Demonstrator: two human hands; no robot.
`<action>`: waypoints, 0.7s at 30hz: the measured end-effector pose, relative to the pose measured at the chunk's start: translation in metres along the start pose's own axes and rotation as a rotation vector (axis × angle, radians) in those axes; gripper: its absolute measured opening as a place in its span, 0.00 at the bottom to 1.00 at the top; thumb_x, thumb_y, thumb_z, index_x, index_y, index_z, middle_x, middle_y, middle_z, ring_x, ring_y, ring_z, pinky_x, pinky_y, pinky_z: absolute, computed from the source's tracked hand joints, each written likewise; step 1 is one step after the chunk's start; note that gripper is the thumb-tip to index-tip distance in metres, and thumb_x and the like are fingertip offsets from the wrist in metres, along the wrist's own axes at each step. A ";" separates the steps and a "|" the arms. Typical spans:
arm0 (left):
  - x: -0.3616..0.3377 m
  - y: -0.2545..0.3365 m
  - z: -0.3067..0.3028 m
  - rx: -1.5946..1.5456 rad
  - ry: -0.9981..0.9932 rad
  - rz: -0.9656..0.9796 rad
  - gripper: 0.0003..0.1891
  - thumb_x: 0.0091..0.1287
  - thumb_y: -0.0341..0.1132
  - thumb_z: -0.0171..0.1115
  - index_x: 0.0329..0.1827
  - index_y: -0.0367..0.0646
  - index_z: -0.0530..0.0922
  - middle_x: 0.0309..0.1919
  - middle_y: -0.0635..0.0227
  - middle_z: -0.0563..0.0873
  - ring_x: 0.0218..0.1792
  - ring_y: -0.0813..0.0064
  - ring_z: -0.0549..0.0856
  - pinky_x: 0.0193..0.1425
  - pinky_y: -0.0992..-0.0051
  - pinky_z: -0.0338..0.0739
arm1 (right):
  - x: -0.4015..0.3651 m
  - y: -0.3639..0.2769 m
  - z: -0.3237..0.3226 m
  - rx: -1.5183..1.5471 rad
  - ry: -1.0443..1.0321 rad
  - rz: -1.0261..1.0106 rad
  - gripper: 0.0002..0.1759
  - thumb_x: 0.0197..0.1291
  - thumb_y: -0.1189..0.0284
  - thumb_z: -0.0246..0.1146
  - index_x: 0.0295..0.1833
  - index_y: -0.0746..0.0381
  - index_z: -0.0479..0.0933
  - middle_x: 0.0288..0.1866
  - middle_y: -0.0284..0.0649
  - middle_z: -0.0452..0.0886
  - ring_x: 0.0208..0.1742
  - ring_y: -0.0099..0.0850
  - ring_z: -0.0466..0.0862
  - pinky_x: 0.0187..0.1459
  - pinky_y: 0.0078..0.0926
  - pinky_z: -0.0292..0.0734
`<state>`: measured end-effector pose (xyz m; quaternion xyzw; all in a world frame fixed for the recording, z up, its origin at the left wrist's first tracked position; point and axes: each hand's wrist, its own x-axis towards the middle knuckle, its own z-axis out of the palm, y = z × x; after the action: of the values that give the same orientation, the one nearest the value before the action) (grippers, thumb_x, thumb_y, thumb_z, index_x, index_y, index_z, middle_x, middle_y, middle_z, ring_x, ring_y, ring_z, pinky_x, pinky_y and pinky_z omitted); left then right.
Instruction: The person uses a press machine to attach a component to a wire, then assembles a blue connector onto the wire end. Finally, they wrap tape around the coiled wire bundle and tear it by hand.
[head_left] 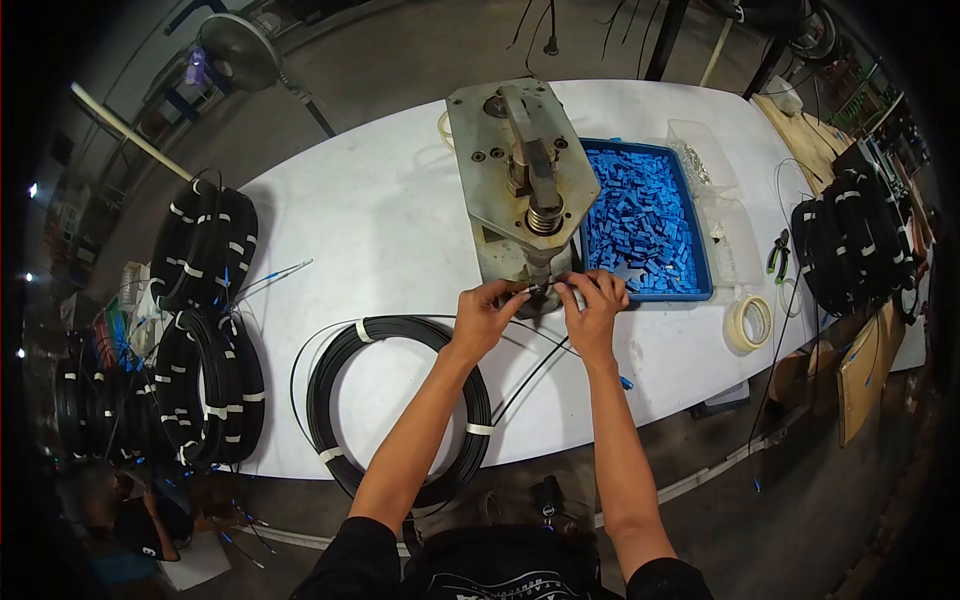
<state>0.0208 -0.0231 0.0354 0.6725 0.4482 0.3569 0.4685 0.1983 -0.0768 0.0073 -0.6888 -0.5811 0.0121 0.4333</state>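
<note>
At the base of the metal press, both my hands meet just under its plunger. My left hand is closed in a pinch on the thin end of a black cable. My right hand pinches the same cable from the other side, its fingers bent. Between the fingertips the small piece under the press is too tiny to make out. The cable belongs to a black cable coil, bound with white tape, which lies flat on the white table below my left forearm.
Right of the press stands a blue tray full of small blue connector parts. Clear plastic boxes, a tape roll and green-handled pliers lie beyond. Taped cable coils stack at the left and more coils at the right.
</note>
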 end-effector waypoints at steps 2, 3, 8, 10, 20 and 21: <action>0.001 0.001 0.000 0.028 -0.013 -0.007 0.09 0.64 0.30 0.71 0.44 0.34 0.87 0.32 0.67 0.90 0.30 0.85 0.77 0.35 0.80 0.73 | -0.003 0.004 0.005 0.039 0.085 0.031 0.09 0.61 0.61 0.69 0.42 0.53 0.85 0.44 0.37 0.76 0.55 0.39 0.69 0.60 0.45 0.54; 0.001 -0.002 0.001 0.016 0.004 0.050 0.09 0.64 0.29 0.71 0.44 0.34 0.87 0.33 0.67 0.90 0.31 0.84 0.78 0.36 0.79 0.73 | -0.002 0.005 0.006 0.037 0.085 0.031 0.09 0.61 0.61 0.69 0.42 0.53 0.85 0.44 0.37 0.76 0.55 0.39 0.69 0.60 0.45 0.54; 0.005 -0.015 0.005 -0.051 0.062 0.192 0.07 0.64 0.27 0.70 0.44 0.35 0.87 0.35 0.67 0.91 0.32 0.83 0.80 0.38 0.78 0.75 | -0.006 0.004 0.012 -0.037 0.147 -0.022 0.08 0.62 0.63 0.68 0.43 0.54 0.85 0.41 0.37 0.75 0.54 0.38 0.70 0.60 0.43 0.54; 0.004 -0.012 0.005 -0.005 0.040 0.165 0.07 0.64 0.26 0.70 0.44 0.36 0.87 0.36 0.67 0.91 0.32 0.82 0.81 0.38 0.78 0.75 | -0.006 0.008 0.016 -0.030 0.160 -0.023 0.08 0.62 0.63 0.67 0.43 0.53 0.85 0.41 0.37 0.75 0.54 0.38 0.70 0.59 0.43 0.54; 0.003 -0.001 0.002 0.055 0.037 0.128 0.07 0.63 0.24 0.67 0.44 0.33 0.84 0.37 0.57 0.88 0.36 0.68 0.86 0.43 0.73 0.78 | -0.006 0.002 0.009 -0.038 0.117 -0.063 0.06 0.63 0.66 0.65 0.43 0.48 0.87 0.40 0.35 0.74 0.52 0.37 0.69 0.58 0.42 0.53; 0.004 -0.004 0.003 0.055 0.052 0.174 0.07 0.62 0.24 0.67 0.43 0.33 0.84 0.37 0.57 0.88 0.37 0.67 0.86 0.43 0.72 0.78 | -0.006 0.003 0.009 -0.039 0.117 -0.061 0.06 0.63 0.66 0.65 0.43 0.48 0.87 0.40 0.35 0.74 0.52 0.37 0.69 0.58 0.42 0.53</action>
<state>0.0237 -0.0200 0.0312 0.7120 0.4098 0.4010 0.4054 0.1936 -0.0764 -0.0029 -0.6787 -0.5756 -0.0529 0.4531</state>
